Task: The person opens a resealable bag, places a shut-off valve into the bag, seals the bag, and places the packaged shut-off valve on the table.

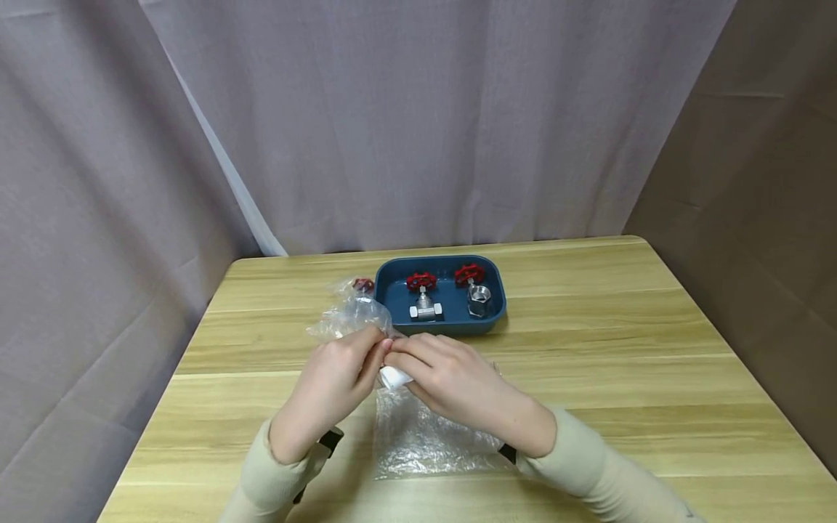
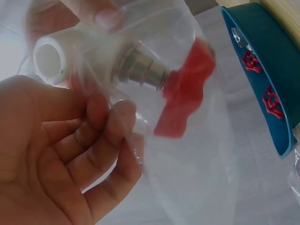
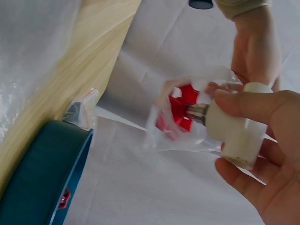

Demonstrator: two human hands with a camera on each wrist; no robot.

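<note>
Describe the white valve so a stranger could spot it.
Find the tray on the table; on its near side, the left hand and right hand meet. Between them is the valve, its red handle inside a clear bag. Unlike the tray's metal valves, its body is white.

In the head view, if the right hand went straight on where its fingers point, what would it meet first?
Most likely the left hand, which lies just ahead of the right hand; whether they touch is hard to tell.

The wood-grained table [image 1: 641,392] bears a blue tray [image 1: 451,327] at twelve o'clock and clear plastic film [image 1: 428,442] (crinkled, glinting) at six.
</note>
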